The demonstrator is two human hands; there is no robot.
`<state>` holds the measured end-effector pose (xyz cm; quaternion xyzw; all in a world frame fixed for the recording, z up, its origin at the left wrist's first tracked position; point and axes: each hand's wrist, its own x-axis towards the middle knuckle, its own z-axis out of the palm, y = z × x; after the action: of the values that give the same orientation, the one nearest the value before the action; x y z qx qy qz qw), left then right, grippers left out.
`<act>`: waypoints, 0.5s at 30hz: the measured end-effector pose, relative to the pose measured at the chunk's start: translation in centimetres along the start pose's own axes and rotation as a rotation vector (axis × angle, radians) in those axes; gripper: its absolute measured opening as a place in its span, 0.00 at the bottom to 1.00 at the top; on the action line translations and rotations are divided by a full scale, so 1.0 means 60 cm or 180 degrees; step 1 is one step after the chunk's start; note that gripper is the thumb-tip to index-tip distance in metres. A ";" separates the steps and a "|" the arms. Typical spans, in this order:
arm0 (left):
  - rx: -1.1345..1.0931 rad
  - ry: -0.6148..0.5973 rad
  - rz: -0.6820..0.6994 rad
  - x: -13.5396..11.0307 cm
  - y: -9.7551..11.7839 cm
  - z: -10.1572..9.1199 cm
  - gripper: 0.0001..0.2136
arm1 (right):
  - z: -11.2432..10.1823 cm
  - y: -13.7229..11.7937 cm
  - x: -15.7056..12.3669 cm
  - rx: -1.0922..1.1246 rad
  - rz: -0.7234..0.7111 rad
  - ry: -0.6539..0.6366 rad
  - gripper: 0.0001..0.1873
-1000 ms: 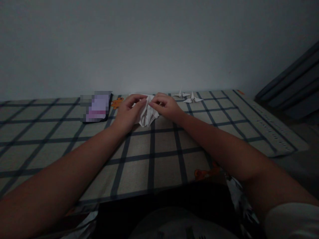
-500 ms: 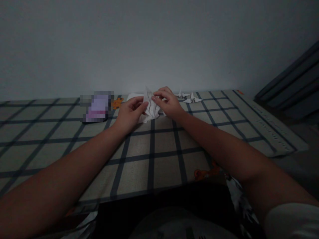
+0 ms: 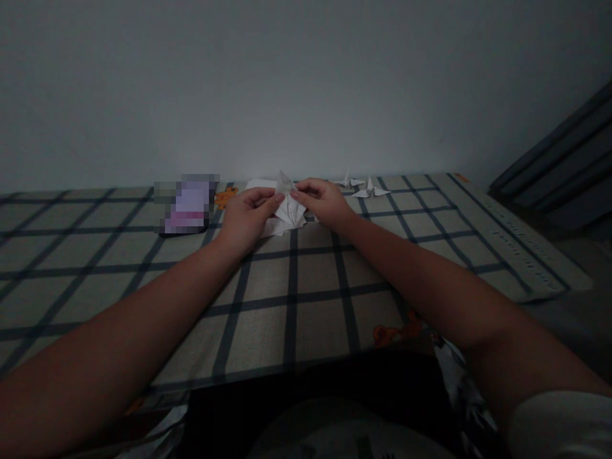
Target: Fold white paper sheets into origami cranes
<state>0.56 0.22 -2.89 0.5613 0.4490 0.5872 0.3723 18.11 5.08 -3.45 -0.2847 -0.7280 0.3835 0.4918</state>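
Note:
A white sheet of creased, partly folded origami paper (image 3: 289,209) stands up between my two hands, its pointed tip upward and its pleats fanning toward me. My left hand (image 3: 249,213) pinches its left side between thumb and fingers. On the opposite side my right hand (image 3: 326,203) grips it the same way, thumb near the middle. Other white paper (image 3: 273,227) lies beneath and behind it. Right of my right hand sit two folded paper cranes, one nearer (image 3: 370,189) and one farther back (image 3: 348,180).
A checked cloth (image 3: 315,319) covers the table, which meets a plain wall (image 3: 306,83). To the left lies a pixelated phone-like object (image 3: 191,205) with a purplish face. A dark curtain (image 3: 568,159) hangs at the far right.
My right hand has lowered slightly, its fingers more curled. The paper's lower part is now spread wider, with the pleats showing as a fan.

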 end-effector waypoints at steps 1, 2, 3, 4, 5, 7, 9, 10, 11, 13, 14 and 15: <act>0.0000 -0.0001 0.0009 0.000 0.001 0.000 0.11 | 0.000 -0.001 0.000 0.0045 0.0040 -0.0004 0.22; -0.0009 -0.0010 0.0014 0.000 0.001 0.000 0.11 | 0.000 -0.002 -0.001 0.0071 0.0076 -0.0013 0.22; -0.0019 -0.0020 0.0012 0.000 0.002 0.000 0.11 | 0.000 -0.003 -0.001 0.0071 0.0104 -0.0019 0.22; -0.0027 -0.0027 0.0005 0.000 0.001 -0.001 0.11 | -0.001 -0.004 -0.002 0.0042 0.0123 -0.0020 0.22; -0.0036 -0.0025 -0.0003 0.000 0.001 -0.001 0.11 | -0.002 -0.006 -0.002 -0.0010 0.0131 -0.0015 0.22; -0.0040 -0.0008 -0.0016 0.000 0.000 -0.001 0.11 | -0.005 -0.009 -0.003 -0.0130 0.0121 0.0011 0.21; -0.0041 0.0047 -0.0003 0.001 0.000 -0.002 0.11 | -0.007 -0.013 -0.003 -0.0213 0.0093 0.0042 0.20; -0.0036 0.0086 0.0009 0.001 0.000 -0.002 0.11 | -0.008 -0.015 -0.003 -0.0235 0.0086 0.0045 0.20; -0.0017 0.0122 0.0019 0.000 0.001 -0.001 0.11 | -0.008 -0.016 -0.003 -0.0243 0.0088 0.0045 0.19; 0.0036 0.0179 0.0043 0.000 0.004 -0.001 0.10 | -0.007 -0.016 -0.003 -0.0206 0.0113 0.0065 0.19; 0.0058 0.0184 0.0050 -0.001 0.005 0.000 0.09 | -0.005 -0.016 -0.003 -0.0149 0.0134 0.0089 0.20; 0.0066 0.0181 0.0055 -0.002 0.007 0.000 0.09 | -0.003 -0.015 -0.004 -0.0063 0.0157 0.0134 0.20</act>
<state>0.62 0.00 -2.53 0.5521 0.4606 0.6014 0.3484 18.34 4.47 -2.74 -0.3155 -0.7140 0.3822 0.4946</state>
